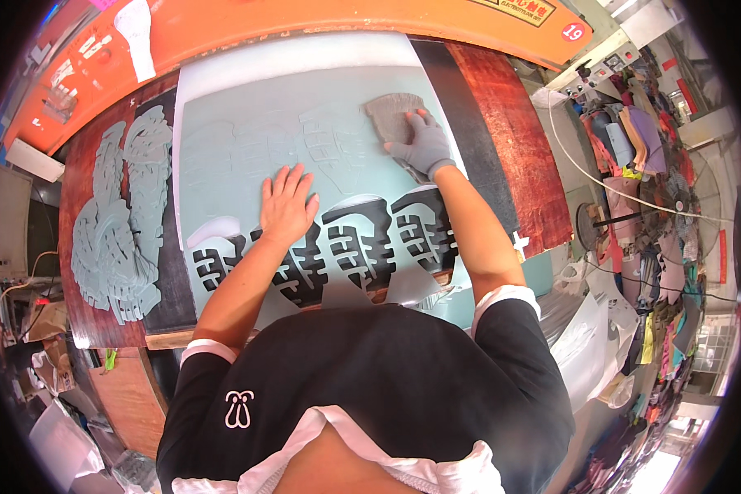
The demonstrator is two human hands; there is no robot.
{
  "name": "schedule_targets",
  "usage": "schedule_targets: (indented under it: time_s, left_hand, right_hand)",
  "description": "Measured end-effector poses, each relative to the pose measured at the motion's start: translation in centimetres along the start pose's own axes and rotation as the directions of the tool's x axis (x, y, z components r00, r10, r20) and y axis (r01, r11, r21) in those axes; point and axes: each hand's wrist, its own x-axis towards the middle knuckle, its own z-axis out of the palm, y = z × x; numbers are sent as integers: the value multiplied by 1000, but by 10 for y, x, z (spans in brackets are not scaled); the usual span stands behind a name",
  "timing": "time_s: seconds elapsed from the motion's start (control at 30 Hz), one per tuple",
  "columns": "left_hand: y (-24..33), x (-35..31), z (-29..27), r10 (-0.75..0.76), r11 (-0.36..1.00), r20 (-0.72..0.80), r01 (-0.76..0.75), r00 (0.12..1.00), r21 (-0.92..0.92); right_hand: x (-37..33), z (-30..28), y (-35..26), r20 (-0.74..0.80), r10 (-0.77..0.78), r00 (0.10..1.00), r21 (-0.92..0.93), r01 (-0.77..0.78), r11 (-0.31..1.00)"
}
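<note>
A pale grey-green sheet [230,156] lies in front of me, with faint outlines of cut shapes in its upper part. Along its near edge are several shoe-upper-shaped openings, and the black surface [305,284] shows through them. My left hand [286,206] is bare and rests flat on the sheet, fingers stretched out. At the sheet's far right, my right hand [426,146] wears a grey glove with bare fingertips. Its thumb and fingers bear on a grey-brown pad or folded cloth [391,115], whose exact kind I cannot make out.
On the left lies a pile of cut grey-green pieces [119,239]. An orange machine beam [305,53] spans the far side. Red-brown boards [510,148] flank the work surface. To the right, a white cable [584,160] hangs before a rack of colourful material [634,148].
</note>
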Motion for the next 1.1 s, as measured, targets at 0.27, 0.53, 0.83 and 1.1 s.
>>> schedule_targets:
  time_s: [0.27, 0.53, 0.83, 1.1]
  left_hand:
    - [-4, 4, 3, 82, 994, -33, -84, 996, -70]
    - [-3, 10, 4, 115, 992, -84, -119, 990, -36]
    - [-4, 18, 7, 153, 988, -105, -152, 983, 18]
    - [-9, 21, 17, 174, 985, -180, -172, 968, 26]
  right_hand:
    - [-148, -26, 99, -284, 170, 944, 131, -137, 982]
    - [-218, -11, 114, -442, 108, 891, 59, -91, 994]
    - [-220, -21, 130, -518, 71, 852, -15, -92, 996]
    - [-209, -19, 127, -594, 120, 795, 28, -129, 991]
